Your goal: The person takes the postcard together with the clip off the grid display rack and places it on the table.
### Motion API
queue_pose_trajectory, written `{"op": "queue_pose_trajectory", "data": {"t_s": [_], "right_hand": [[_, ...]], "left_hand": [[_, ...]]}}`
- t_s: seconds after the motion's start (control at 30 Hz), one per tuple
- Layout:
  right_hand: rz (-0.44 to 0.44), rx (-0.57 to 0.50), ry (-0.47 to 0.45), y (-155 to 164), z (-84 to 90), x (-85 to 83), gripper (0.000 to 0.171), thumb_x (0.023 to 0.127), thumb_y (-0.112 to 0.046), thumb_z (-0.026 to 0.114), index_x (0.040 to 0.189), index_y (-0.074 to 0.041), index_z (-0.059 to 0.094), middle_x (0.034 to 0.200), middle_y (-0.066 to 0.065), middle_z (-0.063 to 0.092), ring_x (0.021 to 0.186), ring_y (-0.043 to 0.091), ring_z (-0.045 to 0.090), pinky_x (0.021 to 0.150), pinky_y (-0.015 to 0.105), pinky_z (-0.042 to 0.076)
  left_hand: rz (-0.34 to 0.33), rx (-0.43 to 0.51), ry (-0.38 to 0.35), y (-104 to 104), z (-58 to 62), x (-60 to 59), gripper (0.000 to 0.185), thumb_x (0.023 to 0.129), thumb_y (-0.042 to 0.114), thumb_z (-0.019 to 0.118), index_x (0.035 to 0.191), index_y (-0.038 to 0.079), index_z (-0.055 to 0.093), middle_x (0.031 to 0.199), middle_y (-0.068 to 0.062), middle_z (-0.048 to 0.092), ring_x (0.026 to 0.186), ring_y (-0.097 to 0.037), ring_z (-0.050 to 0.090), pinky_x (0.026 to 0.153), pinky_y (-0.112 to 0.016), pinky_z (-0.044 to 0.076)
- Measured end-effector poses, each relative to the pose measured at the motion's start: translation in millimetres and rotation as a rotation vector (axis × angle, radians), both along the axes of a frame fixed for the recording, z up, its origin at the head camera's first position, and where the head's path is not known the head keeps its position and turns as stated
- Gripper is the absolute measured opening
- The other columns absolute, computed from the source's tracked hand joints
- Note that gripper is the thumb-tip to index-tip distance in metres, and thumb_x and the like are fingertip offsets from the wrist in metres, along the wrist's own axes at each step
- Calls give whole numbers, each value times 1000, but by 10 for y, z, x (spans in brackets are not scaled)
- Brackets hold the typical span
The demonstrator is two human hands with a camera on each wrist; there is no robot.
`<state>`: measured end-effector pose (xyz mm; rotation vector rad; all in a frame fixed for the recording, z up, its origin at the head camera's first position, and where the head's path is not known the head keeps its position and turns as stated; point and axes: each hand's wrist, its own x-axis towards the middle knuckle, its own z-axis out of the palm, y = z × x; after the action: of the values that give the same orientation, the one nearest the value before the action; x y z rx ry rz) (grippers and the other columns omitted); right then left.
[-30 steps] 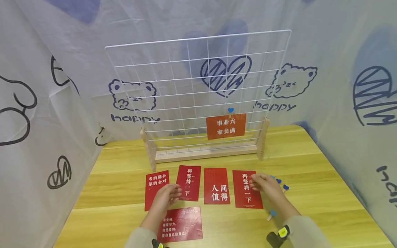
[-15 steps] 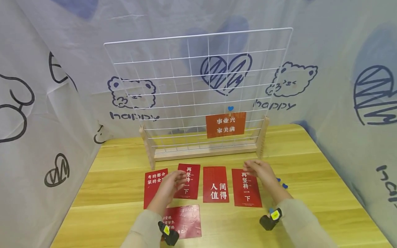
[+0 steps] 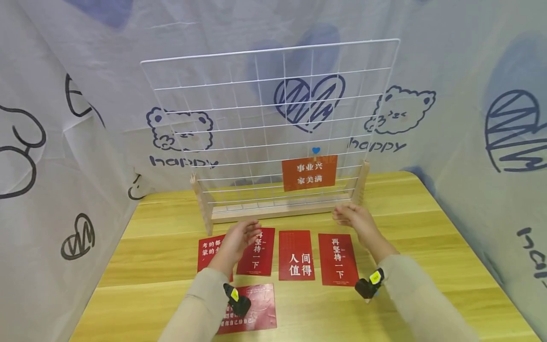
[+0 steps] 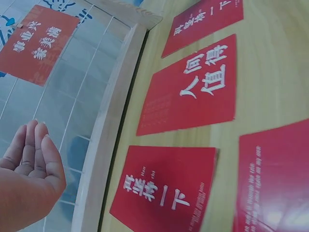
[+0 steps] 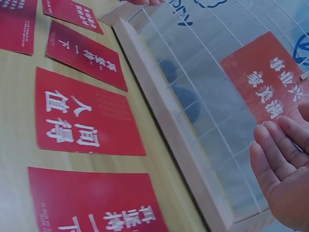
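My left hand (image 3: 238,241) is raised over the upper part of the red cards on the left, its fingers loosely bent with nothing in them. My right hand (image 3: 356,222) hovers near the right foot of the rack, likewise holding nothing. Between and below the hands lie a red card with large white characters (image 3: 296,256), another red card (image 3: 337,259) at its right and one (image 3: 261,261) at its left. A white wire grid rack (image 3: 241,108) stands on a wooden base (image 3: 282,209) beyond them. An orange-red card (image 3: 309,173) hangs on it under a blue heart clip (image 3: 315,150).
The far-left red card (image 3: 206,254) is partly behind the left hand and forearm. A red card lying sideways (image 3: 262,308) is nearer the front, partly covered by the left wrist camera. The right arm hides most of the loose clips. Printed cloth (image 3: 98,156) surrounds the yellow wooden table (image 3: 444,266).
Both hands have moved forward over the cards toward the rack, the left also slightly rightward. The loose blue clips at the right have become covered by the right arm. The cards stay put.
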<state>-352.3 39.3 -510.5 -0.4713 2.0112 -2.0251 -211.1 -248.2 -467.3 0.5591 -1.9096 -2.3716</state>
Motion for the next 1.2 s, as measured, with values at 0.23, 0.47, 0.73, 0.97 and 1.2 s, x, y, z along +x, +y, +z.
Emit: {"op": "queue_pose_trajectory", "data": {"t_s": [0.23,0.47,0.73,0.97,1.2], "right_hand": [[-37,56,1,-158,887,355,35,89,-16,48,106,15,47,81,-1,61,75,9,58,79,35,45],[-61,32,-2,-198,1005,154,36,89,-16,47,108,15,45,86,3,61,79,13,59,78,31,45],[-12,-5,81,-237,928,-148,44,84,-34,54,106,4,53,103,16,58,90,23,57,83,35,42],[-40,7,56,-314,1097,-181,43,85,-32,53,109,4,51,107,17,55,94,24,54,86,34,40],[-102,41,34,-351,809,-739,40,83,-32,55,111,-3,53,109,11,55,99,22,52,84,34,41]], "left_hand": [[-31,3,43,46,100,-152,33,91,17,39,111,-7,46,93,-7,55,81,-13,54,89,-41,35],[-19,-6,27,81,169,-321,32,90,17,39,111,-6,49,105,-15,54,83,-14,53,86,-39,36],[-10,22,11,122,229,-494,32,89,17,41,111,-3,51,112,-17,52,96,-23,51,83,-34,39],[-23,47,17,162,289,-617,35,92,17,37,118,-4,45,120,-19,45,107,-27,44,80,-29,40],[-29,78,-10,189,311,-729,38,90,16,41,123,-5,40,124,-20,42,111,-29,42,89,-35,36]]}}
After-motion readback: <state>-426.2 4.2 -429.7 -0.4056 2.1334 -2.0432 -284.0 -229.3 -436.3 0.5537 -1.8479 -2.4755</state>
